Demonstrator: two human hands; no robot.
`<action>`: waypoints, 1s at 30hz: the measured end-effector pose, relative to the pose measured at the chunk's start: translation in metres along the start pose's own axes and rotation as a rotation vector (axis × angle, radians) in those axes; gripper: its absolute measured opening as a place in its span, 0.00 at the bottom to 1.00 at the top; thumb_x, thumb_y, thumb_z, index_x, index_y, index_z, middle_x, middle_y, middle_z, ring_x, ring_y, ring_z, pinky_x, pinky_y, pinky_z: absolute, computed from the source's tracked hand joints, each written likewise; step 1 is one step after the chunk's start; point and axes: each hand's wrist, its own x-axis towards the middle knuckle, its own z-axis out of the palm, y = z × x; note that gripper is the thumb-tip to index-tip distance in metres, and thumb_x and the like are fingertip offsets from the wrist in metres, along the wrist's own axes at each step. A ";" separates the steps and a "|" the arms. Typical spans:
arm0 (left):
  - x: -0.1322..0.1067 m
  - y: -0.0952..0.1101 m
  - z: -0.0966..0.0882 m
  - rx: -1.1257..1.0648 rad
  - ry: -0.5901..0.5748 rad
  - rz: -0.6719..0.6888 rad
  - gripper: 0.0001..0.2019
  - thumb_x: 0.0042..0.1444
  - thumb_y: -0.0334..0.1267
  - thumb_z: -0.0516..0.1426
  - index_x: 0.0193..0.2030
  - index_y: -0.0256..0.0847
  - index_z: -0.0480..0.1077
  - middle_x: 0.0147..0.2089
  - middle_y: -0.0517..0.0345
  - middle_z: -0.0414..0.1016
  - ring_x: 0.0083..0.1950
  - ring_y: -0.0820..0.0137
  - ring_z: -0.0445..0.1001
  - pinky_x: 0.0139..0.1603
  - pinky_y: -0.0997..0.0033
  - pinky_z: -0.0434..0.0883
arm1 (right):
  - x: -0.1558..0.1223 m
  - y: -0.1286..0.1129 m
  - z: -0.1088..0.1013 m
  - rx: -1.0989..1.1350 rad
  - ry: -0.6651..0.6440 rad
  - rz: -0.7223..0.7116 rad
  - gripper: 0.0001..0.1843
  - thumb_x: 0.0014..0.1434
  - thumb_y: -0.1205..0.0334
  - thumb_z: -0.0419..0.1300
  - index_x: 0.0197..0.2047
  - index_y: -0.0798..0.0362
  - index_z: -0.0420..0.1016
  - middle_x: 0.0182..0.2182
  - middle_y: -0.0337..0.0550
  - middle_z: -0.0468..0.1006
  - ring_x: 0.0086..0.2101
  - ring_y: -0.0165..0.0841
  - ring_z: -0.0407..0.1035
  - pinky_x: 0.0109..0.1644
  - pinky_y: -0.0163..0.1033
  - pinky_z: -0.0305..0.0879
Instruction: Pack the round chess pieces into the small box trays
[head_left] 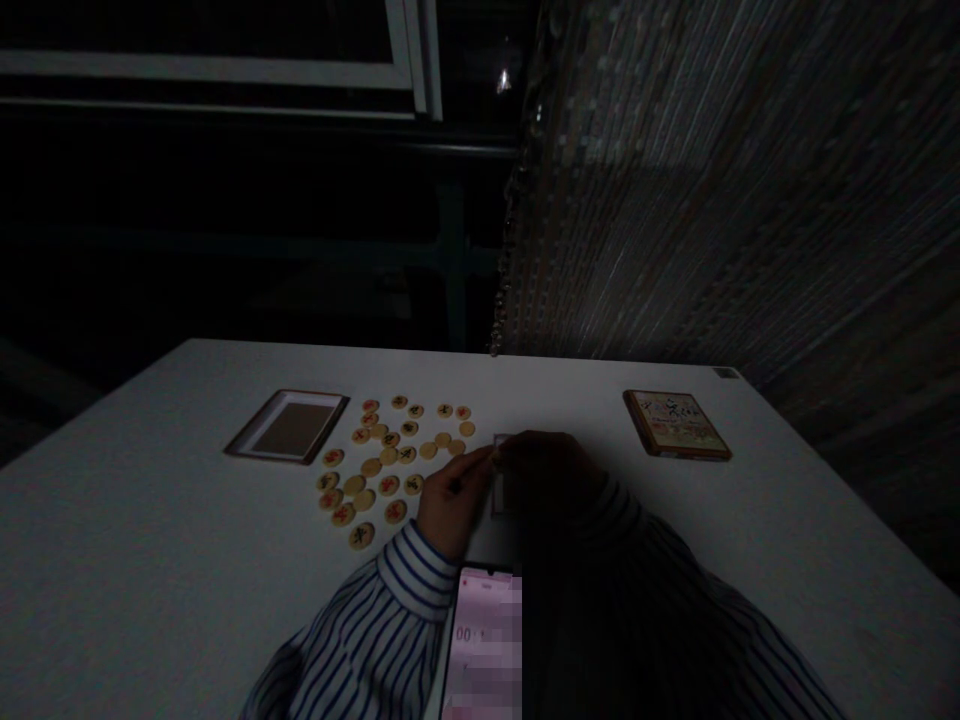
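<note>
My left hand [453, 505] rests on the white table [150, 520] just right of several round wooden game pieces [390, 455] marked in red and black. Its fingers are pinched on the edge of a pale folded sheet [501, 470] lying on the table. My right hand [555, 470] is in deep shadow over the same sheet, closed on its top edge as far as I can tell. Both arms wear striped sleeves.
An open shallow box tray [289, 427] lies left of the pieces. A box lid with a colourful print [677, 424] sits at the right. A phone with a pink screen [484, 645] is propped near my chest. A beaded curtain [712, 180] hangs behind the table.
</note>
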 end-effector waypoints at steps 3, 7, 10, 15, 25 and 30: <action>0.000 0.002 0.000 0.010 0.039 -0.023 0.12 0.46 0.39 0.57 0.38 0.38 0.74 0.39 0.53 0.77 0.43 0.67 0.73 0.48 0.68 0.68 | 0.001 0.000 0.000 0.005 0.003 -0.007 0.09 0.51 0.57 0.56 0.32 0.51 0.75 0.29 0.40 0.78 0.32 0.34 0.72 0.37 0.39 0.68; 0.000 0.002 0.001 -0.002 0.051 -0.041 0.14 0.45 0.39 0.58 0.39 0.36 0.72 0.38 0.51 0.77 0.42 0.67 0.74 0.45 0.68 0.69 | 0.000 0.005 0.002 0.036 0.030 0.008 0.10 0.52 0.56 0.56 0.35 0.51 0.74 0.32 0.41 0.78 0.34 0.33 0.71 0.39 0.38 0.68; -0.001 0.001 0.002 -0.047 0.021 -0.065 0.16 0.44 0.40 0.58 0.41 0.34 0.71 0.38 0.50 0.77 0.40 0.66 0.74 0.44 0.67 0.70 | -0.001 0.008 0.004 0.069 0.073 0.023 0.10 0.52 0.56 0.56 0.35 0.51 0.74 0.33 0.41 0.77 0.35 0.33 0.71 0.40 0.38 0.67; 0.000 0.001 0.003 -0.124 0.006 -0.095 0.17 0.42 0.40 0.59 0.40 0.34 0.71 0.37 0.50 0.77 0.39 0.66 0.74 0.43 0.67 0.70 | 0.000 0.009 0.006 0.055 0.081 0.021 0.10 0.51 0.57 0.57 0.35 0.52 0.74 0.31 0.41 0.77 0.33 0.33 0.71 0.38 0.39 0.68; 0.001 -0.002 0.000 -0.044 0.038 -0.044 0.13 0.44 0.40 0.58 0.37 0.37 0.72 0.36 0.52 0.77 0.39 0.68 0.74 0.43 0.69 0.70 | -0.001 0.010 0.007 0.048 0.058 0.052 0.11 0.50 0.58 0.57 0.38 0.51 0.73 0.29 0.40 0.78 0.32 0.32 0.71 0.38 0.38 0.68; 0.002 -0.004 -0.001 -0.002 0.067 -0.020 0.12 0.45 0.40 0.58 0.37 0.38 0.73 0.38 0.53 0.77 0.41 0.67 0.74 0.45 0.69 0.69 | -0.001 0.005 0.008 0.054 0.050 0.068 0.14 0.51 0.54 0.57 0.38 0.52 0.73 0.30 0.41 0.78 0.32 0.32 0.72 0.37 0.38 0.68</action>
